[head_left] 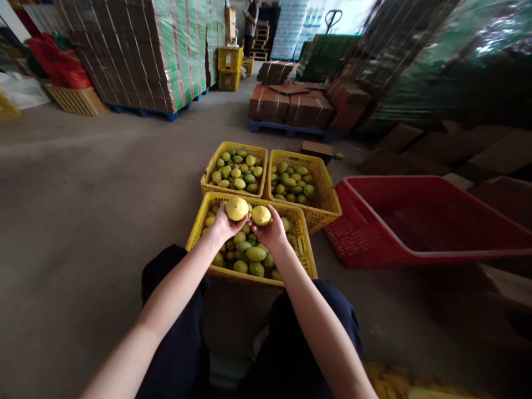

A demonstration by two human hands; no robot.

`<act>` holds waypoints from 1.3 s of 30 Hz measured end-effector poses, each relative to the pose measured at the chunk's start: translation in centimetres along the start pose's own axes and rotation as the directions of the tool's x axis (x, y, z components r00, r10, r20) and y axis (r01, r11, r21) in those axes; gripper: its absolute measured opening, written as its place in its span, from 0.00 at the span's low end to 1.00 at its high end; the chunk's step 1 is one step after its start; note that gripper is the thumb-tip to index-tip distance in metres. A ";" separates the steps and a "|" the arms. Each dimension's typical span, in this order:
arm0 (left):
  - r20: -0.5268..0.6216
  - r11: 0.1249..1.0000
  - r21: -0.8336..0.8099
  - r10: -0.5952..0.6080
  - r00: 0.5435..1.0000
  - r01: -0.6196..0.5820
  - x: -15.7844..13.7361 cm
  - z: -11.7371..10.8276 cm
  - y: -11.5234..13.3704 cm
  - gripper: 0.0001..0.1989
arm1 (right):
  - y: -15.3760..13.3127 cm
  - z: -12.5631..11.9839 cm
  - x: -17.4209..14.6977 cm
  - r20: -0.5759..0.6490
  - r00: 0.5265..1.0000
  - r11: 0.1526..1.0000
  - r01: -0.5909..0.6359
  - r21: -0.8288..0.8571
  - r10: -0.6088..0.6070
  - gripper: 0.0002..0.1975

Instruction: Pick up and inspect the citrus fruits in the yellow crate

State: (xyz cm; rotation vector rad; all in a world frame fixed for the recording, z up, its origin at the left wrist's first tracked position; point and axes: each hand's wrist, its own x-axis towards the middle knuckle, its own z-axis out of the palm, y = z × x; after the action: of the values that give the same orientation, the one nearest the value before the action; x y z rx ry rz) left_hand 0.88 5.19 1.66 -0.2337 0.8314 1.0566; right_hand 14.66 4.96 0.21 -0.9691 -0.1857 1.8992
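Observation:
Above the nearest yellow crate (308, 260), my left hand (226, 226) cradles a large yellow lemon (236, 209) on its palm, fingers curled beneath. Close beside it, my right hand (274, 230) grips a smaller yellow lemon (261, 215) from the right side. The two hands almost meet at the fingertips. Below them the crate is filled with green and yellow lemons (256, 254), partly covered by my hands and wrists. Two more yellow crates stand just beyond: the left one (203, 182) holds a heap of mixed lemons, and the right one (330, 202) holds mostly green ones.
An overturned-looking, tilted red basket (366, 233) stands to the right, near flattened cardboard (399, 158). Bundled cardboard (291, 108) lies on a blue pallet (286, 130) ahead. A wrapped carton stack (137, 55) rises at the left. A person (250, 25) stands far back.

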 end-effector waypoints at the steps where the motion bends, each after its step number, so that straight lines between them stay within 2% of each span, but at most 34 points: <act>1: 0.010 1.000 0.024 0.018 1.000 -0.018 0.1 0.0 -0.1 0.26 | 0.0 0.0 0.0 -0.001 1.000 1.000 0.004 0.002 -0.004 0.17; 7: 0.096 0.991 0.119 0.056 0.994 -0.067 0.5 -0.2 -0.1 0.25 | -0.1 0.1 0.2 0.002 1.000 1.000 0.015 0.015 -0.015 0.16; 13: 0.065 0.993 0.092 0.070 0.995 -0.076 0.6 0.0 -0.3 0.23 | 0.2 0.5 0.2 -0.030 0.999 1.000 0.028 0.013 -0.028 0.18; 17: 0.079 0.992 0.082 0.085 0.993 -0.091 0.8 0.0 -0.5 0.22 | 0.2 0.3 0.3 -0.009 1.000 0.999 0.019 0.028 -0.019 0.18; 21: 0.133 0.990 0.034 0.128 0.983 -0.134 0.8 0.0 -0.7 0.19 | -0.1 0.0 0.2 0.036 0.997 0.995 0.060 0.076 -0.062 0.16; 26: 0.103 0.980 -0.033 0.201 0.974 -0.199 0.4 0.2 -0.9 0.13 | -0.2 -0.1 0.0 0.024 0.990 0.987 0.137 0.090 -0.139 0.17; 32: 0.209 0.964 -0.075 0.265 0.941 -0.255 0.3 0.4 -0.9 0.13 | 0.0 0.1 -0.2 0.114 0.971 0.973 0.198 0.120 -0.211 0.12; 35: 0.169 0.967 -0.046 0.254 0.952 -0.249 0.7 0.1 -0.8 0.13 | 0.0 0.1 -0.3 0.142 0.975 0.982 0.156 0.103 -0.170 0.15; 39: 0.150 0.968 -0.010 0.251 0.956 -0.252 0.6 0.0 -0.9 0.13 | 0.0 -0.1 -0.1 0.056 0.992 0.990 0.107 0.096 -0.112 0.16</act>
State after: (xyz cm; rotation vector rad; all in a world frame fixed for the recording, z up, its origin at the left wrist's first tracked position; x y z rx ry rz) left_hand 1.75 5.17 1.03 -0.0390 0.7420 1.2920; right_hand 14.77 4.84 0.22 -0.8228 -0.1811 1.8214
